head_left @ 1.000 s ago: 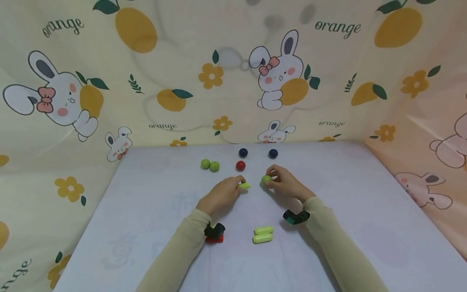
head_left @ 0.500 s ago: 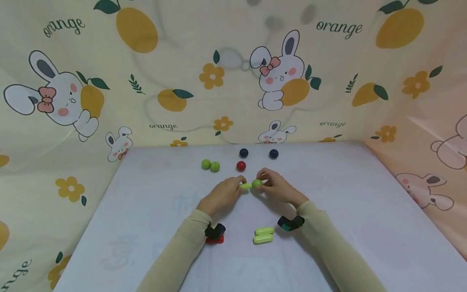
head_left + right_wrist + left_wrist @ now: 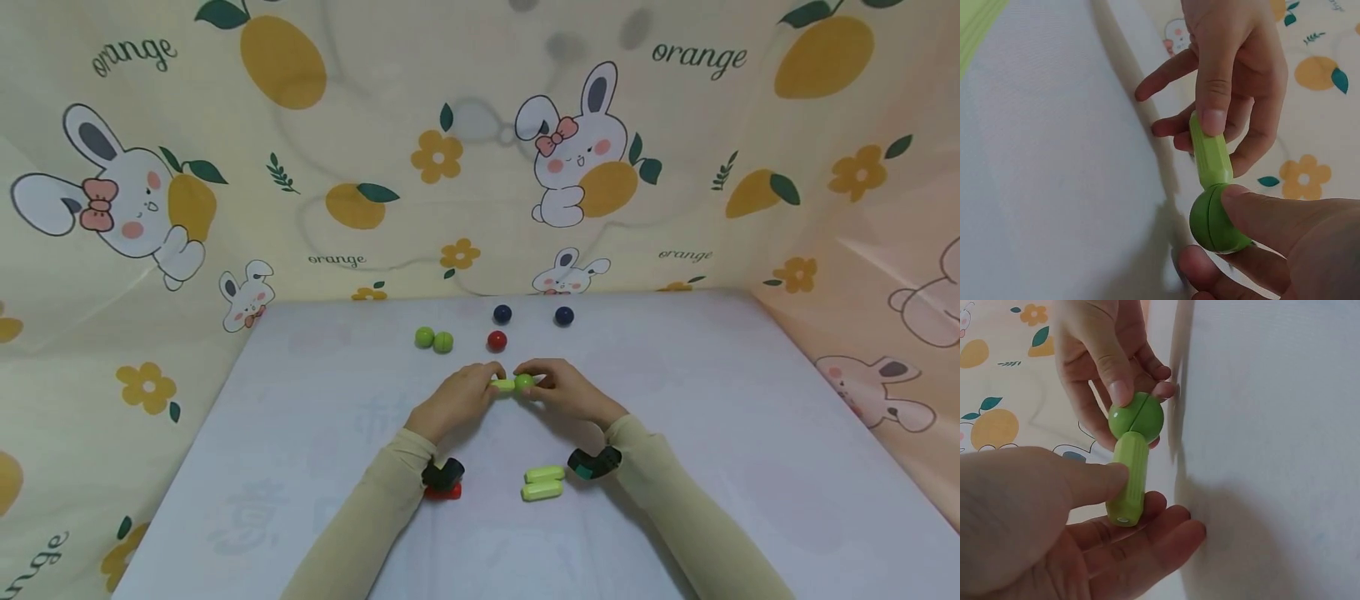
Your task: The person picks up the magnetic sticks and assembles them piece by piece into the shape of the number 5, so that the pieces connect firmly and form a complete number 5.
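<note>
My left hand [image 3: 459, 400] pinches a light green ribbed rod [image 3: 1129, 472] between thumb and fingers. Facing it, my right hand [image 3: 573, 393] grips a green ball [image 3: 1213, 219] that has a seam line round it. In both wrist views the rod's end meets the ball, the two lined up end to end. Both are held over the middle of the white table. The rod's near end shows a small pale dot in the left wrist view.
Behind the hands lie a red ball [image 3: 497, 341], two dark blue balls [image 3: 502, 314] and two green balls [image 3: 443, 342]. Nearer the front, two light green rods [image 3: 542, 490] lie side by side on the table [image 3: 750, 467]. Red pieces [image 3: 444, 493] are partly hidden by the left wrist camera.
My right hand has moved left with the green ball until it meets the rod. The left hand has stayed in place, holding the rod.
</note>
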Tool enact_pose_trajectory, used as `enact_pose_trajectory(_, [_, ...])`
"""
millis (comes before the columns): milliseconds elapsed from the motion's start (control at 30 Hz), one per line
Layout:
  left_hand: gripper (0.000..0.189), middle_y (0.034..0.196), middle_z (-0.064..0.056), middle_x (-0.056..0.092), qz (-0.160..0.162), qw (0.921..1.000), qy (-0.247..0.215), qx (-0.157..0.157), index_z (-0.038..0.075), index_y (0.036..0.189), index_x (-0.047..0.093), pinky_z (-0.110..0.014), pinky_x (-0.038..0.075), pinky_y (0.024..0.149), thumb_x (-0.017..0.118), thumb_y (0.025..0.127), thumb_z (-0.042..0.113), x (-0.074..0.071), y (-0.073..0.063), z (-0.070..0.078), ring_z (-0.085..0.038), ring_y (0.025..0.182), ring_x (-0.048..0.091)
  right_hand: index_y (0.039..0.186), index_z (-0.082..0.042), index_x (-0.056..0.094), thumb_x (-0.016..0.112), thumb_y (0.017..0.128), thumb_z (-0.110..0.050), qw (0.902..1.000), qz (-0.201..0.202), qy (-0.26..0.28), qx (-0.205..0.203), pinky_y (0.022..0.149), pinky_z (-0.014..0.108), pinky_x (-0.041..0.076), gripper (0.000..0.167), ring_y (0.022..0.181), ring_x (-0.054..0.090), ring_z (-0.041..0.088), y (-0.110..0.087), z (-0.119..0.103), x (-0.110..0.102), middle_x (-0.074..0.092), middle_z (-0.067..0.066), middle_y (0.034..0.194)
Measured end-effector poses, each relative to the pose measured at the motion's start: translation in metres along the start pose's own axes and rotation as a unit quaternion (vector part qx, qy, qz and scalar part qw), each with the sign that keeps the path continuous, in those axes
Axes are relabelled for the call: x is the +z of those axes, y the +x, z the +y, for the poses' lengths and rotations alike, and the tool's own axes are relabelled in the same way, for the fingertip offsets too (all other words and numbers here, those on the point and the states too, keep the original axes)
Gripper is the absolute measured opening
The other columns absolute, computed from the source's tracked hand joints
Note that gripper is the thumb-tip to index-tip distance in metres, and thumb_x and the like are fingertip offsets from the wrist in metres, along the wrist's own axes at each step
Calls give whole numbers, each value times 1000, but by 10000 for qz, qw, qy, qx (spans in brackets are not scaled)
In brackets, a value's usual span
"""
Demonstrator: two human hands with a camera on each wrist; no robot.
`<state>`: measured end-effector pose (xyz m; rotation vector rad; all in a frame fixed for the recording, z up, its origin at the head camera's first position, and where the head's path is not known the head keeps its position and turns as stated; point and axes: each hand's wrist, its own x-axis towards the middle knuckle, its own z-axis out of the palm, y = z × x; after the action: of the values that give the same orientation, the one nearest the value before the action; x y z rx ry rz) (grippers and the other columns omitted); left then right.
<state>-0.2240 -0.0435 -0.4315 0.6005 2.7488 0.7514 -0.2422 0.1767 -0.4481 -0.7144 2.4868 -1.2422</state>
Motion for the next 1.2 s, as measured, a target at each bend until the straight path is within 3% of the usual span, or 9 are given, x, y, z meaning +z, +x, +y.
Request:
enact_pose_trajectory(367, [22, 119, -7, 69, -11, 10000, -88, -23, 11, 123, 62, -41, 51, 102, 59, 102, 13, 1, 0, -2, -20, 103, 60, 124, -5, 67, 68, 95, -8, 9997, 24, -160, 154, 79, 25, 52, 29, 84, 65, 16, 1, 5, 4, 66, 20, 130])
enact_pose_trajectory(567, [27, 119, -6, 68, -107, 9999, -91, -52, 11, 126, 61, -40, 51, 101, 61, 102, 22, -3, -2, -2, -19, 101, 59, 125, -5, 67, 69, 95, -7, 9995, 40, -219, 207, 76, 24, 51, 30, 82, 63, 16, 0, 4, 5, 67, 17, 129])
enact_pose_trajectory(900, [38, 122, -8, 67, -330, 9983, -257, -405, 16, 136, 57, -41, 54, 92, 56, 103, 35, -22, -8, -7, -21, 101, 63, 129, -6, 66, 68, 96, -8, 9993, 38, -197, 308, 81, 27, 52, 33, 90, 63, 17, 2, 6, 5, 66, 15, 132])
enact_pose_trajectory(1200, [37, 120, -8, 68, 172, 9989, -291, -338, 15, 135, 58, -39, 54, 83, 55, 104, 35, -42, -19, -26, -22, 98, 64, 130, -9, 66, 69, 96, -12, 9986, 26, -143, 513, 96, 41, 55, 34, 103, 64, 22, 2, 7, 6, 64, 12, 136])
